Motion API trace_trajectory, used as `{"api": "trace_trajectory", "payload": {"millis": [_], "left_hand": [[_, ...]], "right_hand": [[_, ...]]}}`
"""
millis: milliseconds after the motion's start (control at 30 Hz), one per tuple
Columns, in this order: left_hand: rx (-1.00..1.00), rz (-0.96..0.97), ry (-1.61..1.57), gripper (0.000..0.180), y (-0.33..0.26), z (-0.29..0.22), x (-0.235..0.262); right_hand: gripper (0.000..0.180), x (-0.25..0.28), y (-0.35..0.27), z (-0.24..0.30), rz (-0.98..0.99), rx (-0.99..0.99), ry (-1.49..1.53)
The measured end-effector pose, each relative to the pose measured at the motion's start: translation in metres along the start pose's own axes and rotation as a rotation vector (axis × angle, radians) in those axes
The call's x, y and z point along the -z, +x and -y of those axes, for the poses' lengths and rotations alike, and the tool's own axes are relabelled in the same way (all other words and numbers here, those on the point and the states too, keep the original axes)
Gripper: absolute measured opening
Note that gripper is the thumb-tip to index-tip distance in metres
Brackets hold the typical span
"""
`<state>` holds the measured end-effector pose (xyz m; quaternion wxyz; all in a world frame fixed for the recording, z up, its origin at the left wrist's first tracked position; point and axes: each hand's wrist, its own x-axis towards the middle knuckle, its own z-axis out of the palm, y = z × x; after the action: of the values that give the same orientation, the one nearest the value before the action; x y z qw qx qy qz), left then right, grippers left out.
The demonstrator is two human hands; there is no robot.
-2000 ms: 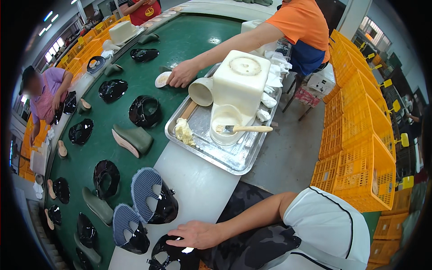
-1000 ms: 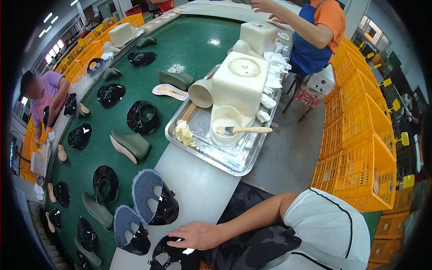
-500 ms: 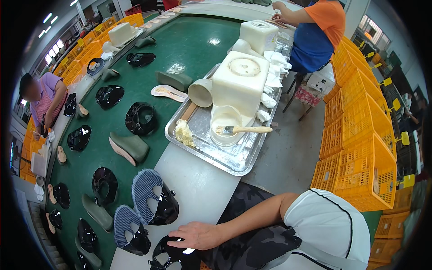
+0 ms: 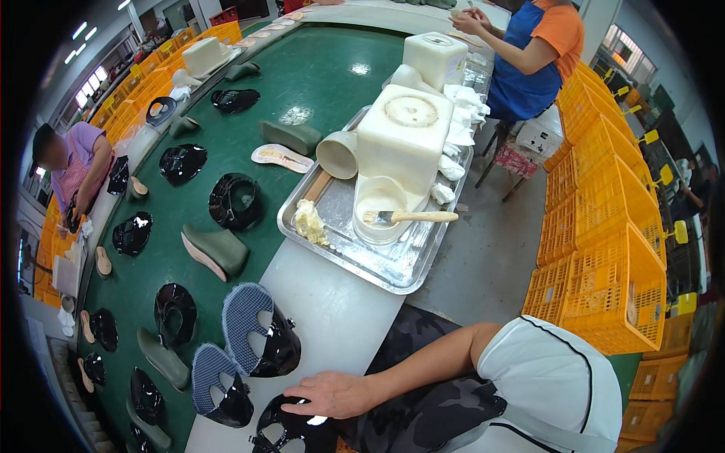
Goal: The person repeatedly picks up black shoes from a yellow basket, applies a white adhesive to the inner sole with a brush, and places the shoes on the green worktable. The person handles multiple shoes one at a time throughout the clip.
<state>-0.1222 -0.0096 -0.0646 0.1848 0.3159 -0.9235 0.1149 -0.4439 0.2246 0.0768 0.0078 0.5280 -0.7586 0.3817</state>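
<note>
While the conveyor fills the frame's left, details stand thus:
Right hand (image 4: 330,394): lower centre, palm down, fingers spread loosely, resting on a glossy black shoe upper (image 4: 291,430) at the bottom edge; grasping nothing.
Left hand: out of sight.
Nearby uppers: two mesh-fronted black shoe uppers (image 4: 257,330) just left of the hand.
Metal tray (image 4: 393,264): centre, holding a white bowl (image 4: 377,208) with a brush (image 4: 411,217).
Green belt (image 4: 332,75): scattered black pieces.
</note>
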Motion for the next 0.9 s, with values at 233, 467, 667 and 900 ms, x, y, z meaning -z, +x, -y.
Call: {"api": "trace_trajectory", "payload": {"millis": [233, 467, 667, 900], "left_hand": [[0.269, 0.012, -0.299, 0.028, 0.020, -0.030, 0.013], [0.487, 0.054, -0.571, 0.022, 0.038, -0.048, 0.028], [0.769, 0.127, -0.857, 0.020, 0.061, -0.057, 0.036], [0.766, -0.015, -1.001, 0.032, 0.061, -0.077, 0.052]], "right_hand": [[0.058, 0.003, -0.002, 0.000, -0.011, -0.008, -0.009], [0.056, 0.005, -0.002, -0.003, -0.033, -0.023, -0.025], [0.054, 0.015, 0.007, -0.001, -0.042, -0.056, 0.032], [0.060, 0.026, 0.012, 0.011, 0.158, -0.092, 0.022]]}}
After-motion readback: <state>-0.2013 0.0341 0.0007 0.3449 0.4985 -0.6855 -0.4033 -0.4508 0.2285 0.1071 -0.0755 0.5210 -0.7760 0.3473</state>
